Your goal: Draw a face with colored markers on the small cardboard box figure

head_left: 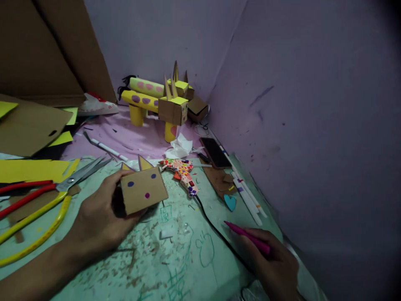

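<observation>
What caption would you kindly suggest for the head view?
Left hand holds a dotted cardboard box, right hand a magenta pen; animal figures stand behind.

Cannot see all fingertips of the left hand (97, 215) behind the cardboard box (140, 190). Lose handle ends of the scissors (71, 181) past the left edge, part of the rear figure (147, 86) behind the front figure (140, 100).

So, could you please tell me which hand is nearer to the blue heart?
Right: the right hand, holding a pink marker, is below and right of the blue heart in view; the left hand, holding a cardboard box, is farther off to its left.
</observation>
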`<state>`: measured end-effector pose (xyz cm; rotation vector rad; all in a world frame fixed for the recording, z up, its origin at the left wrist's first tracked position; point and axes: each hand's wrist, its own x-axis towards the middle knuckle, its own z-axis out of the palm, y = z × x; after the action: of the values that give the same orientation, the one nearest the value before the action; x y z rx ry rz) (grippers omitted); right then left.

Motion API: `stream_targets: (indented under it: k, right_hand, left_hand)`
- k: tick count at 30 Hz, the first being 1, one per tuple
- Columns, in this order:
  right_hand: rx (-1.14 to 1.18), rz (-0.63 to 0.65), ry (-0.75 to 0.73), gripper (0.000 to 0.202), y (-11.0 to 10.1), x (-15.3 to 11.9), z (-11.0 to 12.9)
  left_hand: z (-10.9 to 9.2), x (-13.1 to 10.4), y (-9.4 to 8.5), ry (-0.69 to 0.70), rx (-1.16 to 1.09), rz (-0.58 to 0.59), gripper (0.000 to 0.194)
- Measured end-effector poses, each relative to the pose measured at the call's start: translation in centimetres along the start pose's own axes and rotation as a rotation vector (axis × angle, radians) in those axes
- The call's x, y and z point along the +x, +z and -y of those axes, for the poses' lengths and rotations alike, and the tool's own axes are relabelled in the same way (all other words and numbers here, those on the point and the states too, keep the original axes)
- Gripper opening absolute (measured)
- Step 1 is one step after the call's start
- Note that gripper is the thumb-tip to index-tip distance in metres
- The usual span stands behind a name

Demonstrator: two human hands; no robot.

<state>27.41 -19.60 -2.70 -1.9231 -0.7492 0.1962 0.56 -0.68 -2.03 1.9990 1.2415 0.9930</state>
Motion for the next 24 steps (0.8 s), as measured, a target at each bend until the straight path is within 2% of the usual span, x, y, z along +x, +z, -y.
stream_targets:
  k: [7,13,17,21,24]
  right_hand:
    - [0.007,0.091,-0.158,0.012,0.4,0.4,-0.6]
    - [-0.092,0.202,-0.482,0.002,-0.4,1.0,-1.5]
    - [-0.1,0.256,-0.624,0.009,-0.7,1.5,-1.6]
    - [-0.105,0.271,-0.699,0.013,-0.8,2.1,-1.4]
    - [-0.112,0.293,-0.669,0.008,-0.9,2.1,-1.3]
  left_hand:
    - [-0.8,0.0,-0.1,-0.015,0.039,-0.05,0.07]
    - [-1.0,0.1,-0.3,-0.041,0.059,-0.042,0.071]
    - [-0.8,0.1,-0.2,-0.02,0.069,-0.043,0.071]
    - [-0.6,0.1,-0.2,-0.022,0.063,-0.044,0.07]
    - [-0.6,0.0,-0.3,-0.024,0.063,-0.039,0.07]
